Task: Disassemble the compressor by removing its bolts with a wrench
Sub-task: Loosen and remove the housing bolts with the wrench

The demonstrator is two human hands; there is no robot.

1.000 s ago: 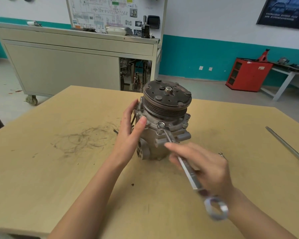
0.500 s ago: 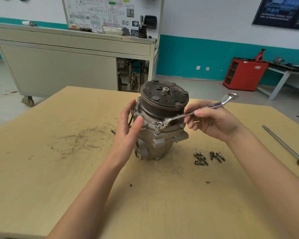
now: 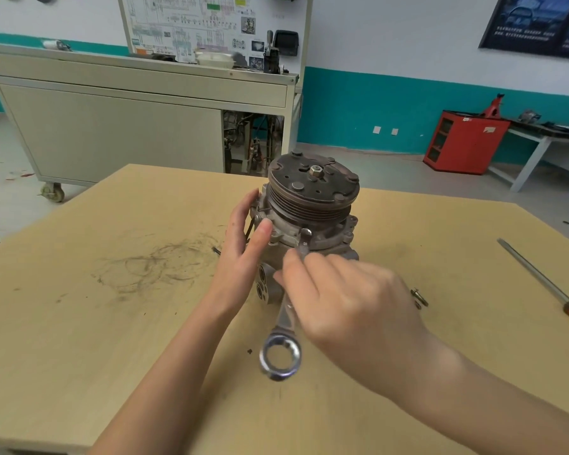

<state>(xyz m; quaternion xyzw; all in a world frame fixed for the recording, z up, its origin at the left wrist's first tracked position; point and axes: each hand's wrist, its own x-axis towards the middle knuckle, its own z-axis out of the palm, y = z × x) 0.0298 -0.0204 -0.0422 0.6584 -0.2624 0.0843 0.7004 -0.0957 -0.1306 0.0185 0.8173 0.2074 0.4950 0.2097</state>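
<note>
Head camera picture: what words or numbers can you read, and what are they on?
Nothing here can be read for sure.
The wiring chart board: print too small.
The dark poster: lines of writing, blurred.
The red cabinet: white stickers, unreadable.
The wrench and the compressor: no marking shows.

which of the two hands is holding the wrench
The right hand, its fingers curled round the wrench. The left hand holds no tool; it lies open against the compressor.
</note>
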